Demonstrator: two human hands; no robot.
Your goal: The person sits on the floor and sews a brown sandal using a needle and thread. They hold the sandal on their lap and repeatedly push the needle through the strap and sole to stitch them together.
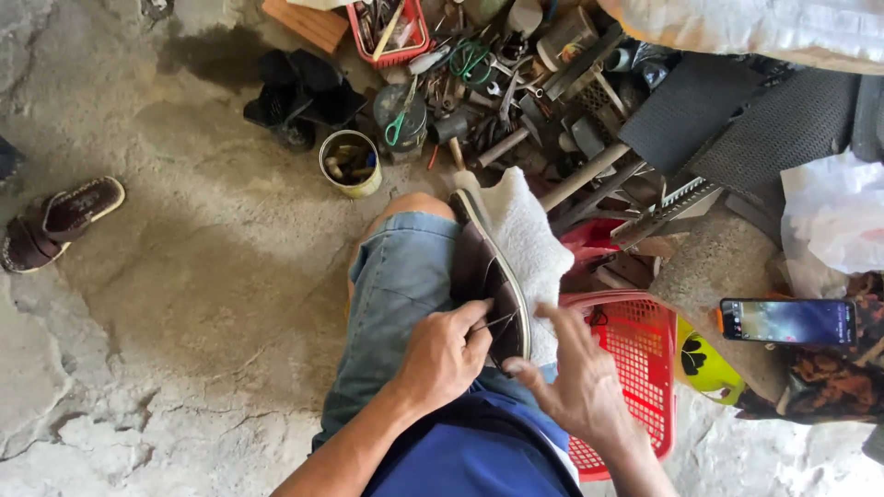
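Hands at lower centre of the frame, both bare, working over the lap. Left hand (444, 354) closed, fingertips pinched on a thin dark thread (497, 321) at the heel end of a brown sandal (488, 276). Right hand (575, 373) open, fingers spread, fingertips touching the sandal's sole edge and the cloth beside it; it grips nothing that can be made out. Sandal stands on edge along the thigh, heel toward the hands, toe pointing up-frame past the knee. White towel (529, 239) lies under and to the right of the sandal, touching it. Denim shorts (396, 304) cover the leg beneath; blue shirt (470, 456) at the bottom edge.

Red plastic basket (635, 368), just right of the right hand, on the floor. Yellow object with black marks (704, 364) beside it. Phone (788, 321), screen lit, rests on a stone block at right centre. Second brown sandal (57, 224) lies on the cracked concrete floor (184, 322) at the far left, well apart.

Yellow tin can (350, 163) holding small items, upper centre, beyond the knee. Green-handled scissors (398, 124) lie on a round container just right of the can. Small red tray (391, 32) with tools at the top edge. Heap of metal hand tools (516, 92) fills the upper centre. Black rubber sheets (737, 129) at upper right.
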